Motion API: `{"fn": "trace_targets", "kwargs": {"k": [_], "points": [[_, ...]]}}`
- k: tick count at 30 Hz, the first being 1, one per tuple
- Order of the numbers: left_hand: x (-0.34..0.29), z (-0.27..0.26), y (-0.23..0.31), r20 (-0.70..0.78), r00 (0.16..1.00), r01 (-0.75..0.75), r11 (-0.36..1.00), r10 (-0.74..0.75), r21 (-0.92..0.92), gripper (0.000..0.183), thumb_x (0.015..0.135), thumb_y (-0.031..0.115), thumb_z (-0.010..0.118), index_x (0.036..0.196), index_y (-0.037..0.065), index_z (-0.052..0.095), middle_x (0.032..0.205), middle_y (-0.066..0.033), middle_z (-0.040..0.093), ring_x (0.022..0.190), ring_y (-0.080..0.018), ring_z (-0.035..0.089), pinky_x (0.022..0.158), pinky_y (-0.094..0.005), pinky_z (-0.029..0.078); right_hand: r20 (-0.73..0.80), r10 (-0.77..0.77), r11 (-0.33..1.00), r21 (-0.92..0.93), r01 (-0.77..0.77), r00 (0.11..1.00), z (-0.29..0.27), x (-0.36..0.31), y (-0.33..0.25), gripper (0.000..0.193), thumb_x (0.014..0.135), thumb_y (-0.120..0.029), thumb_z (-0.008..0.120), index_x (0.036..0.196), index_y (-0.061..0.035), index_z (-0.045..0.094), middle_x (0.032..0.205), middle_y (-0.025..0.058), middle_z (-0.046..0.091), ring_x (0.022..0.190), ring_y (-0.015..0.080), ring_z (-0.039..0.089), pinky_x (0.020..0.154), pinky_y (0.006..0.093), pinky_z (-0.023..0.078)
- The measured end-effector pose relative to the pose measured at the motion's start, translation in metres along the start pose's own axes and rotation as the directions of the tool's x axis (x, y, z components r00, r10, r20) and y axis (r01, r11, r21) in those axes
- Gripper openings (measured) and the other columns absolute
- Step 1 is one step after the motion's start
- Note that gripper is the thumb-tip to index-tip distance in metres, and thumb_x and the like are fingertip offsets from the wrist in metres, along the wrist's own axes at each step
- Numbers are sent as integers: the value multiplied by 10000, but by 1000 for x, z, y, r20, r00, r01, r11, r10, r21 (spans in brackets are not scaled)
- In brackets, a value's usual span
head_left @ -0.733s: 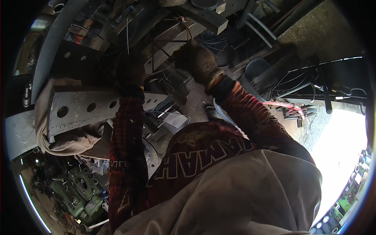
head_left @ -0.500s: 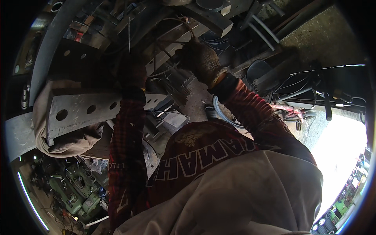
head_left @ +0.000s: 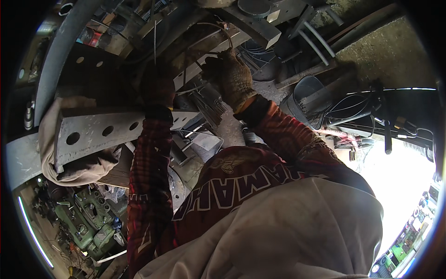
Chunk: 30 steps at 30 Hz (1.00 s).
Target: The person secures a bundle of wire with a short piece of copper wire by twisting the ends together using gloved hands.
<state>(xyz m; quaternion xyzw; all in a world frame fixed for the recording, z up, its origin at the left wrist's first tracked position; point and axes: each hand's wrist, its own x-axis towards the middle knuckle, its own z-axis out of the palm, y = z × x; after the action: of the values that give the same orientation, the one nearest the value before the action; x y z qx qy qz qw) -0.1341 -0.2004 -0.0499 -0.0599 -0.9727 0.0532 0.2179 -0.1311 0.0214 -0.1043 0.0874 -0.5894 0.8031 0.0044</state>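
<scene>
Head view. Room for you is narrow: the gap between your left hand and right hand is crossed by thin dark bars and a pale grey strip. Above your right hand, a heavy bar shows a squared end; to its right stands a dark mesh piece, well apart from the glove. On your left, a perforated beam runs behind your forearm, its blunt end over tan cloth.

Thin rod: pale, slim, straight, at the top of your left glove. Curved line: brownish, slender, meeting the top of your right glove. Both gloves look soiled.

The rod's long axis runs nearly straight up the view, away from you. The line arches up and leftward. Left grip lost in shadow; right grip's fingers bend leftward. Cannot tell how far either closes, or on what.
</scene>
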Motion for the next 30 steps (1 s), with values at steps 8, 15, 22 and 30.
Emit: {"fn": "trace_targets", "kwargs": {"k": [8,15,22,30], "points": [[-3,-13,6,59,995,74,997,-74,-7,266,966,208,559,1216,121,580,1089,-166,625,980,-367,656,813,-497,524,125,321,909,238,-343,939,-13,14,-54,570,1034,-419,515,1327,63,438,1191,277,634,965,366,689,862,486,584],[-1,-6,8,17,988,152,982,-151,-112,245,1001,319,510,1124,124,595,932,-169,649,913,-374,666,784,-471,535,-161,522,773,505,-384,838,12,12,-63,649,1018,-535,495,1302,48,470,1091,251,666,906,338,699,783,474,605],[9,-43,19,227,963,114,984,-143,140,304,986,258,534,1264,156,604,1039,-159,677,964,-354,691,773,-489,541,-138,464,884,142,-446,875,-12,4,-58,527,1023,-489,418,1081,-9,627,790,148,708,748,261,735,641,373,574],[-51,-93,103,-31,999,-44,875,33,-482,312,946,102,571,1256,129,592,1043,-144,619,968,-352,653,763,-454,554,-128,128,961,-229,-155,984,-20,-48,-58,465,1018,-477,526,1128,-29,588,760,103,645,658,235,647,601,359,512]]}}
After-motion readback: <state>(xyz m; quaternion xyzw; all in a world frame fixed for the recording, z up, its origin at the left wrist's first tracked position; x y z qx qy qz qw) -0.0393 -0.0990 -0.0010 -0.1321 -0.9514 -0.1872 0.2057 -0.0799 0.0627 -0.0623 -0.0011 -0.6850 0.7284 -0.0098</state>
